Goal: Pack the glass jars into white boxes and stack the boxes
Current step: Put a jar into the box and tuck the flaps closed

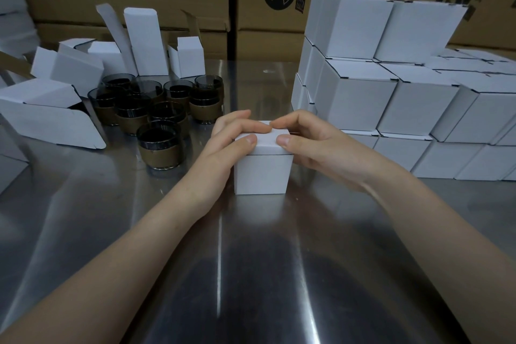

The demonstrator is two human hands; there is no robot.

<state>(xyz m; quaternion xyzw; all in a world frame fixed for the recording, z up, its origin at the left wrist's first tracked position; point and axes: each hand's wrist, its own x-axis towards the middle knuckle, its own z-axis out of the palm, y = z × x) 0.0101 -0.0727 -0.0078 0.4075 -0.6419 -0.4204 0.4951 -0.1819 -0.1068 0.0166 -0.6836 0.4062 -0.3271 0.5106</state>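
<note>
The left hand (226, 137) and right hand (310, 145) are curling around the white box (262, 173), fingertips meeting on its lid, thumbs pressing the near edge. Pressing evenly under both thumbs is probably what is seating the flap flush. The jars (159, 145) are standing just beyond the left fingers.

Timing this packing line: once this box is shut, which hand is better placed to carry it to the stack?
Probably the right hand: the stack of closed white boxes stands on its side of the white box; the glass jars flank the left hand.
</note>
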